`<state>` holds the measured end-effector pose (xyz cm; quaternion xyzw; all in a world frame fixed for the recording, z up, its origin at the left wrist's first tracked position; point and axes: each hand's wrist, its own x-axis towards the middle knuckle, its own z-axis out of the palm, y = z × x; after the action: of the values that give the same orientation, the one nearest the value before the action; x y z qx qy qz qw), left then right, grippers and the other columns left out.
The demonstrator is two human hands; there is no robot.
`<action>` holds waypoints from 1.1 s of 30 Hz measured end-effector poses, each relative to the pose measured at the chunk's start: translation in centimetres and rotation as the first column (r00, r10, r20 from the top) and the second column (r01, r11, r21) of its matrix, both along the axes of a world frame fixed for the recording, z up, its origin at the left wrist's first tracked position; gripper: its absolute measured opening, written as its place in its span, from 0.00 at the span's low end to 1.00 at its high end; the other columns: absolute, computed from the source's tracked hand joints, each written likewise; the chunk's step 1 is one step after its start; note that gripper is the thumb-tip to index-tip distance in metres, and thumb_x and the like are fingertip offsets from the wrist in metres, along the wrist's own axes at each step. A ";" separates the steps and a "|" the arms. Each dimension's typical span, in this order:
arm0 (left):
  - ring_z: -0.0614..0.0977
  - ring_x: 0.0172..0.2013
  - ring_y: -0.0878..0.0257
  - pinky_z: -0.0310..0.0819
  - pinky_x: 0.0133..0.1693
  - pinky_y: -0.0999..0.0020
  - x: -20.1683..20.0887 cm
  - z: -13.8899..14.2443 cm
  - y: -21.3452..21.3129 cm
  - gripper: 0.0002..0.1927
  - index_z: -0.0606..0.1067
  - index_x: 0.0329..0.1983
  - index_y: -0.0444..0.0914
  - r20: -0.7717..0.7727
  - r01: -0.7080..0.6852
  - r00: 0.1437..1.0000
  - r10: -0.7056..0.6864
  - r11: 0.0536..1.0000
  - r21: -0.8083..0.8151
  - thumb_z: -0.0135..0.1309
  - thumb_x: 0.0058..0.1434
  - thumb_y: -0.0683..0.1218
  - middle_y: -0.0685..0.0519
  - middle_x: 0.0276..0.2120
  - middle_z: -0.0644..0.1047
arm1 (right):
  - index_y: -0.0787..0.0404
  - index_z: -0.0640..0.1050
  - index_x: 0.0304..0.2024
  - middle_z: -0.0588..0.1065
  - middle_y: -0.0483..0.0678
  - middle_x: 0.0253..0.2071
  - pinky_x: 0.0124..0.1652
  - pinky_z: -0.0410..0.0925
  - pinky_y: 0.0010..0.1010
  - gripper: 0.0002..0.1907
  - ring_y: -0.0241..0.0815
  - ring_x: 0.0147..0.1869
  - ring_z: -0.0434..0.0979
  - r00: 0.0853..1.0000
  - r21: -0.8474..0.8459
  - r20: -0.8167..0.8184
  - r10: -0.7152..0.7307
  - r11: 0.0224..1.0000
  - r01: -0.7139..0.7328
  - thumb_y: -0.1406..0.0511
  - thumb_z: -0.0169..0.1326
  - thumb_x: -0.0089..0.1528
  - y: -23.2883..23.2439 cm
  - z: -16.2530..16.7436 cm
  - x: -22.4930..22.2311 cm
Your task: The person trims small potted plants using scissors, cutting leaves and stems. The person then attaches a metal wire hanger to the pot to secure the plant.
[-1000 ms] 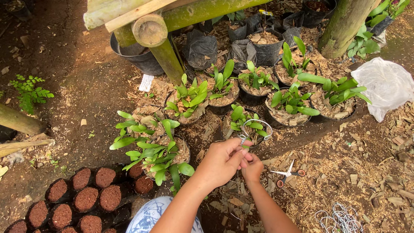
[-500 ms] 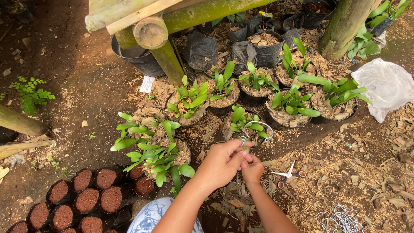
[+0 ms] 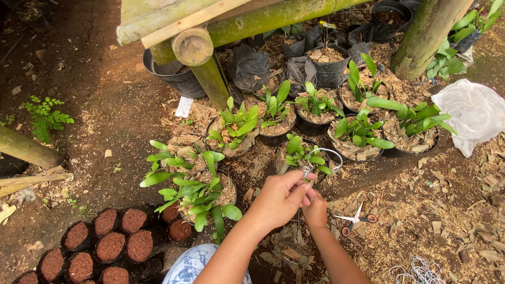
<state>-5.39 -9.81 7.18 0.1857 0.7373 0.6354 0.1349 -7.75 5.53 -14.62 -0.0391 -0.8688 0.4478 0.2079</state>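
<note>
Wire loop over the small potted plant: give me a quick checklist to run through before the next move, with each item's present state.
1. Both hands on the wire loop: ok, left hand and right hand meet at its near end.
2. Loop sits above the potted plant: ok.
3. Wire ends joined or twisted: cannot tell, the fingers hide them.
4. Scissors within reach: ok, they lie on the wood chips just right of the right hand.
5. Spare wire at hand: ok, wire coils lie on the ground at lower right.
6. Neighbouring leaves free of the loop: cannot tell.
</note>
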 end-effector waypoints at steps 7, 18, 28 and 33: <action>0.82 0.29 0.69 0.78 0.34 0.72 -0.5 0.2 0.2 0.15 0.76 0.55 0.33 -0.024 -0.004 1.000 0.005 1.000 0.009 0.46 0.68 0.38 0.50 0.34 0.83 | 0.58 0.81 0.47 0.78 0.55 0.54 0.50 0.75 0.40 0.20 0.56 0.55 0.79 0.949 0.412 -0.162 0.270 0.893 -0.184 0.73 0.59 0.51 2.3 0.9 -0.5; 0.84 0.30 0.66 0.79 0.35 0.70 -1.0 0.5 -0.6 0.13 0.76 0.52 0.31 -0.127 -0.022 0.992 0.028 0.998 0.051 0.46 0.67 0.36 0.47 0.33 0.83 | 0.57 0.78 0.50 0.76 0.55 0.49 0.49 0.70 0.44 0.14 0.57 0.53 0.76 0.975 0.180 0.183 0.123 0.971 -0.156 0.61 0.49 0.64 1.5 2.6 -3.1; 0.84 0.29 0.64 0.80 0.36 0.68 -1.9 -0.2 -0.4 0.12 0.76 0.49 0.30 -0.184 -0.058 0.981 0.069 0.996 0.064 0.44 0.67 0.36 0.47 0.34 0.83 | 0.56 0.74 0.49 0.76 0.51 0.48 0.50 0.71 0.39 0.16 0.47 0.53 0.78 0.929 0.021 0.262 0.262 0.961 -0.277 0.57 0.52 0.63 0.5 4.3 -5.1; 0.84 0.30 0.63 0.80 0.36 0.68 -2.0 -0.4 -0.4 0.10 0.75 0.48 0.30 -0.179 -0.051 0.982 0.059 0.997 0.054 0.45 0.67 0.36 0.48 0.35 0.82 | 0.56 0.73 0.48 0.75 0.49 0.45 0.50 0.72 0.37 0.15 0.43 0.50 0.78 0.908 0.050 0.250 0.336 0.932 -0.359 0.57 0.53 0.62 0.3 4.2 -5.7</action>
<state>-7.39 -10.20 6.77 0.2254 0.7356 0.6373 0.0452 -13.48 5.81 -10.42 0.0729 -0.9006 0.4279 0.0212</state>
